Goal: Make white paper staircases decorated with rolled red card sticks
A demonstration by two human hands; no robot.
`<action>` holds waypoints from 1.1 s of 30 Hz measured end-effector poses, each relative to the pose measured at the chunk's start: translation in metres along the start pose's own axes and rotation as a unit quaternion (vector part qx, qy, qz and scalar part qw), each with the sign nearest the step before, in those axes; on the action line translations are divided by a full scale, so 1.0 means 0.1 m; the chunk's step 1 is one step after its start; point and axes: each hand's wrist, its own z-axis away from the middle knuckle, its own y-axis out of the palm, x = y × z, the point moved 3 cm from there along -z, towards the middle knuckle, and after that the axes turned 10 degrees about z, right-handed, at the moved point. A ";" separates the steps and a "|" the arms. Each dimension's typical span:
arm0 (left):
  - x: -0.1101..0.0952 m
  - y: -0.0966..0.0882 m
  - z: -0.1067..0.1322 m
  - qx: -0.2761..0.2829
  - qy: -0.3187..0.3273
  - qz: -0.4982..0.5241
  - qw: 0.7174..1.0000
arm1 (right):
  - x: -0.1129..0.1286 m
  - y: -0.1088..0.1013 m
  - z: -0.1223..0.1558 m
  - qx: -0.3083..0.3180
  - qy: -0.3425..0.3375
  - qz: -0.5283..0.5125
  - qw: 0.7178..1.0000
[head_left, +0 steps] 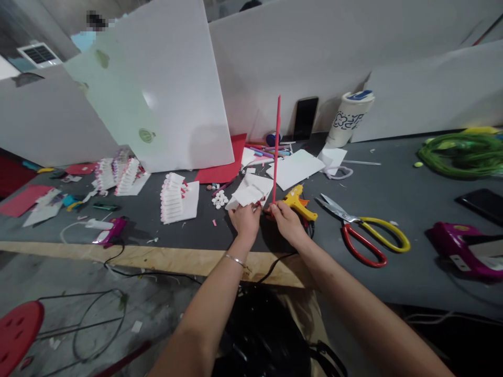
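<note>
My right hand (pixel 288 222) pinches the lower end of a long thin red strip (pixel 277 146), which stands nearly upright. My left hand (pixel 245 220) is closed at the near edge of some white paper pieces (pixel 249 192); small dark red bits show by its fingertips, and what it grips is hidden. Just right of my right hand lies a yellow glue gun (pixel 299 203). Left of the paper is a small heap of white round pieces (pixel 219 199). A row of white sticks with pink tips (pixel 172 199) rests on a white card farther left.
Large scissors (pixel 349 217) with red and yellow handles lie to the right, blades spread. A purple device (pixel 467 251) sits at the far right, below a green cord coil (pixel 459 154). A white cup (pixel 349 119) and a phone (pixel 305 118) stand against the back board.
</note>
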 end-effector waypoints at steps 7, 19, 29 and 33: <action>0.02 0.03 -0.02 -0.002 -0.006 -0.009 1.000 | 0.02 0.02 0.00 0.007 0.000 -0.014 1.000; 0.04 0.04 -0.03 -0.006 -0.007 0.000 1.000 | 0.01 0.01 -0.01 0.006 0.005 -0.018 1.000; 0.04 0.01 -0.02 0.007 -0.002 0.021 1.000 | 0.04 0.01 -0.01 0.010 0.009 -0.034 0.999; 0.05 -0.06 0.02 0.036 -0.002 0.035 0.999 | 0.05 0.01 -0.01 0.011 0.008 -0.035 0.999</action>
